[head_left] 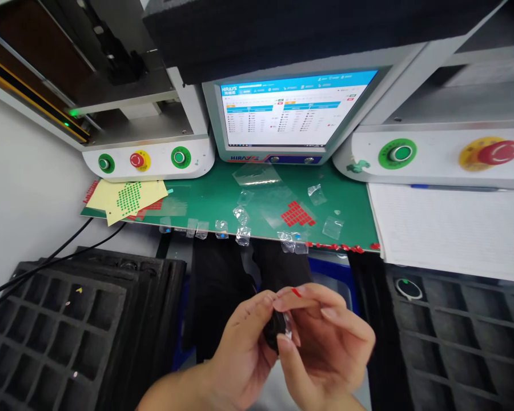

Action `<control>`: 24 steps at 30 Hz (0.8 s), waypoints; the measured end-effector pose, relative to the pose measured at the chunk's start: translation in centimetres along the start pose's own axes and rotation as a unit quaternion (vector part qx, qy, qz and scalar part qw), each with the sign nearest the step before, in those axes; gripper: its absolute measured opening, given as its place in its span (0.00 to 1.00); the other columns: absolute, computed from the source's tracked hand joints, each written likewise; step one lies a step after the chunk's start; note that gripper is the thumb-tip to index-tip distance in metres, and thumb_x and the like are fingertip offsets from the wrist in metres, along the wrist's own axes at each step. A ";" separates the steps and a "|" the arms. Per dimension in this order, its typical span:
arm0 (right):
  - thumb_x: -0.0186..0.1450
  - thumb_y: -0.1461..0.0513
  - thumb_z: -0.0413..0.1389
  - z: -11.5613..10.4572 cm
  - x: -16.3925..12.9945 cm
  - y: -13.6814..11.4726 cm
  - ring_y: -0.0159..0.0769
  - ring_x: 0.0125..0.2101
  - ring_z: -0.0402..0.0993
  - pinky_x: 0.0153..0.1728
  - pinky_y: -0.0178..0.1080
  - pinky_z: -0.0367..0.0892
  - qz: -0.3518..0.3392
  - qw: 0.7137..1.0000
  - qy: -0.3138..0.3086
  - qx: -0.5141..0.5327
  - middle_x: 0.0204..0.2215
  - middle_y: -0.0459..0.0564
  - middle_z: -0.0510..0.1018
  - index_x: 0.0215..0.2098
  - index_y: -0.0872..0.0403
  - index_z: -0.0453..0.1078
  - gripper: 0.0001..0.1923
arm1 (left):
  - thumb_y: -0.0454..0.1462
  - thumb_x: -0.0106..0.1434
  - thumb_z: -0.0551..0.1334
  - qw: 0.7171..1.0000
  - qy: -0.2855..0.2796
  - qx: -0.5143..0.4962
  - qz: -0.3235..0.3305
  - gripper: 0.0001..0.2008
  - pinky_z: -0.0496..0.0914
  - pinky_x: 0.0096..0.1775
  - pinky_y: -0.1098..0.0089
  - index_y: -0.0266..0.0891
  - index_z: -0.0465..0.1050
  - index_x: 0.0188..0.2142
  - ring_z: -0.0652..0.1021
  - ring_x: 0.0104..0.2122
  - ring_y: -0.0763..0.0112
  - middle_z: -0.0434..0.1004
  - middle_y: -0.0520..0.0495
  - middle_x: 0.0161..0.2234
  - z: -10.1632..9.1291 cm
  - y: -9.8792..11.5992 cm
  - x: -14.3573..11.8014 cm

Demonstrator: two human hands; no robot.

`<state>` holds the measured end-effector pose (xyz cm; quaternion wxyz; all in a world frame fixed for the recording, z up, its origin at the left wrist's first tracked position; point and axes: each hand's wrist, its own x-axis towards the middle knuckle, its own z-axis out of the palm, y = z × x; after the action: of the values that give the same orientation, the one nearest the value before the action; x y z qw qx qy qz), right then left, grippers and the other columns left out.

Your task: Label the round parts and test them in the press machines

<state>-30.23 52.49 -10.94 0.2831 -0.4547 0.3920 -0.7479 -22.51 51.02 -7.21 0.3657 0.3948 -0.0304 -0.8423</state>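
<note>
Two bare hands, the left hand and right hand, with bare wrists; no gloves, rings or sleeves apparent, and short, seemingly unpainted nails.

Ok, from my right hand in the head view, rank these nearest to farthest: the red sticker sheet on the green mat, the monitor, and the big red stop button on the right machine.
From the right hand:
1. Red sticker sheet, straight ahead on the green mat.
2. Monitor, behind the mat, centre.
3. Big red stop button, far right on the right machine.
</note>
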 end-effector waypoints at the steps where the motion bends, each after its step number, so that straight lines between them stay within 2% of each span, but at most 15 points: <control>1: 0.54 0.77 0.50 0.1 -0.2 0.1 0.33 0.40 0.73 0.35 0.39 0.73 -0.011 1.000 0.006 -0.003 0.47 0.53 0.66 0.55 0.54 0.56 0.31 | 0.44 0.54 0.71 1.000 0.008 -0.007 -0.004 0.16 0.63 0.27 0.80 0.32 0.72 0.25 0.69 0.22 0.81 0.70 0.51 0.22 0.1 -0.1 -0.1; 4: 0.53 0.75 0.52 0.4 -0.4 0.3 0.36 0.42 0.72 0.38 0.42 0.72 -0.035 0.999 0.015 -0.027 0.44 0.52 0.71 0.55 0.55 0.57 0.32 | 0.46 0.55 0.70 1.000 -0.002 0.006 0.001 0.19 0.60 0.26 0.78 0.32 0.70 0.23 0.66 0.21 0.80 0.66 0.51 0.20 0.3 -0.4 -0.2; 9: 0.52 0.73 0.54 0.9 -0.3 0.5 0.38 0.40 0.71 0.46 0.47 0.68 -0.071 0.993 0.083 -0.049 0.36 0.49 0.74 0.52 0.57 0.60 0.29 | 0.46 0.58 0.68 0.998 -0.053 0.003 0.016 0.19 0.59 0.27 0.76 0.33 0.67 0.23 0.64 0.22 0.79 0.64 0.51 0.20 0.2 -0.5 -0.4; 15: 0.54 0.72 0.54 0.5 -0.5 0.3 0.38 0.35 0.73 0.48 0.55 0.66 -0.067 0.995 0.064 -0.046 0.39 0.50 0.72 0.53 0.56 0.58 0.29 | 0.45 0.59 0.67 0.998 -0.064 -0.009 -0.005 0.18 0.60 0.27 0.78 0.33 0.67 0.25 0.65 0.22 0.80 0.65 0.51 0.21 0.1 -0.5 -0.6; 18: 0.56 0.72 0.53 0.6 -0.4 0.3 0.37 0.35 0.71 0.47 0.53 0.67 -0.065 0.995 0.069 -0.031 0.40 0.51 0.70 0.53 0.57 0.58 0.26 | 0.44 0.59 0.67 0.998 -0.069 -0.011 -0.002 0.17 0.62 0.28 0.78 0.33 0.68 0.25 0.67 0.22 0.79 0.66 0.50 0.22 0.1 -0.5 -0.7; 24: 0.58 0.71 0.51 1.0 0.4 -0.3 0.37 0.35 0.65 0.36 0.42 0.63 -0.028 0.998 0.054 -0.027 0.37 0.51 0.67 0.50 0.56 0.57 0.21 | 0.42 0.58 0.69 0.999 -0.031 -0.027 -0.012 0.16 0.61 0.28 0.80 0.32 0.67 0.27 0.66 0.24 0.81 0.66 0.51 0.23 0.2 -0.6 -1.0</control>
<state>-29.50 52.03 -10.25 0.2282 -0.4316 0.4143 -0.7681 -22.61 52.04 -6.65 0.3652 0.3584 -0.0145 -0.8590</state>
